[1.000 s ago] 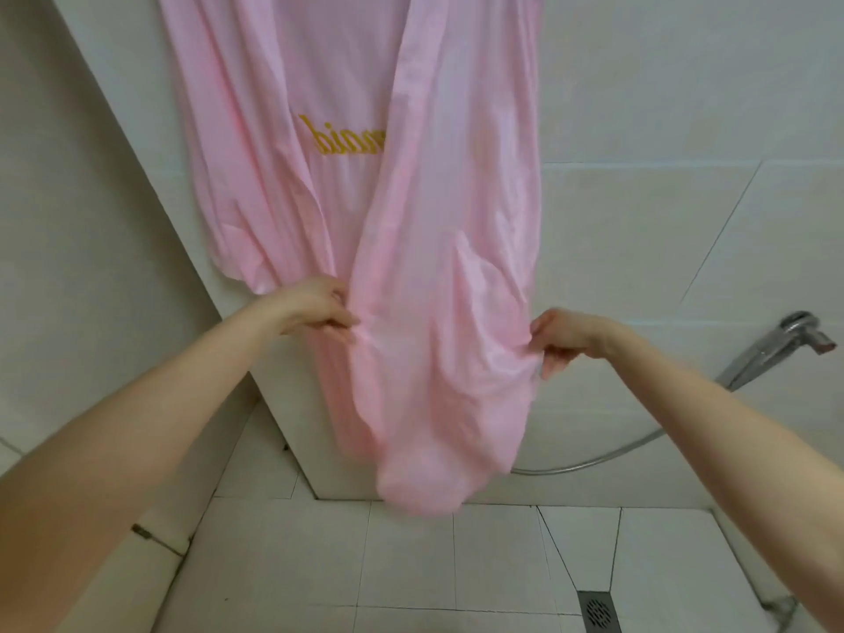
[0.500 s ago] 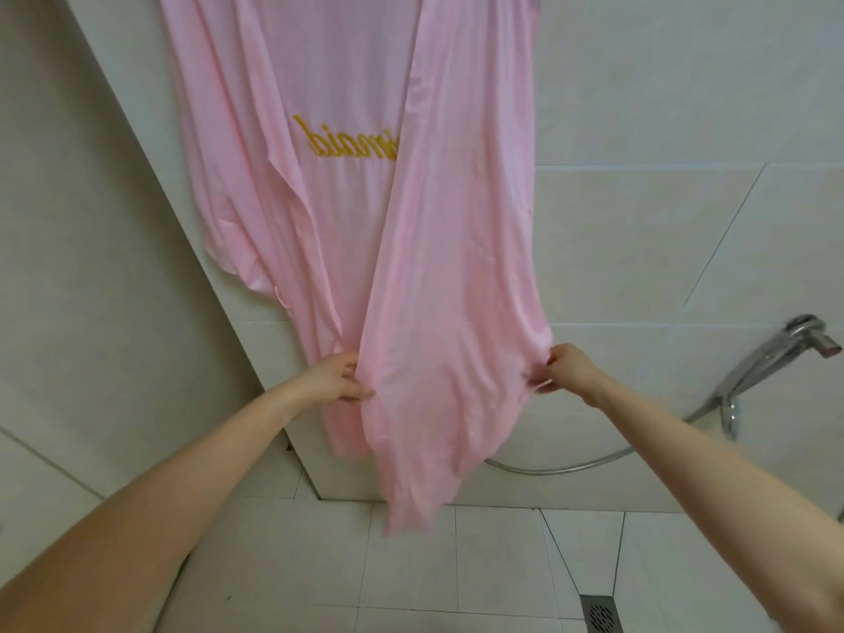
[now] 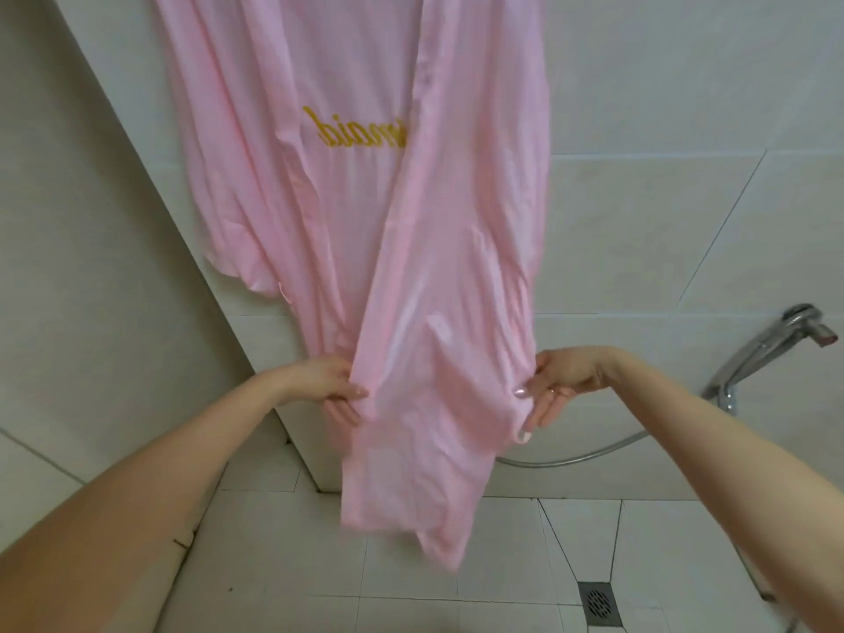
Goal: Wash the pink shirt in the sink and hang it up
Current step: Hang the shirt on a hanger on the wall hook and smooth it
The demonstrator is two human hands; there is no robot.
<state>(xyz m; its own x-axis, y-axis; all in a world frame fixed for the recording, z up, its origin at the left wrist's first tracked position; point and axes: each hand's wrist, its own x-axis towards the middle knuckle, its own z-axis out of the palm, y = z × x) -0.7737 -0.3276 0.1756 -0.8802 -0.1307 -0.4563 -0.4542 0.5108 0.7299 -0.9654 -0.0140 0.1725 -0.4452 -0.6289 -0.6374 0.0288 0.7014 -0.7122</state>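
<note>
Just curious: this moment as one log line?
pink shirt: hanging | left hand: grips front edge | right hand: grips side edge

I am working from a single view, the head camera, which is riding at the person's head and looking forward and tilting down. It is facing a tiled wall (image 3: pixel 662 84) at close range. The pink shirt (image 3: pixel 456 267) is hanging against that wall and filling the upper middle of the frame, its top running off the upper edge. Both forearms are entering from the bottom corners, and the left hand (image 3: pixel 319 381) and right hand (image 3: pixel 561 376) are meeting the cloth near the centre. The wide lens is slanting the wall edges. It is also taking in the floor tiles (image 3: pixel 319 564), the drain (image 3: pixel 599 603) at lower right and the shower tap (image 3: pixel 776 344) at the right edge.
</note>
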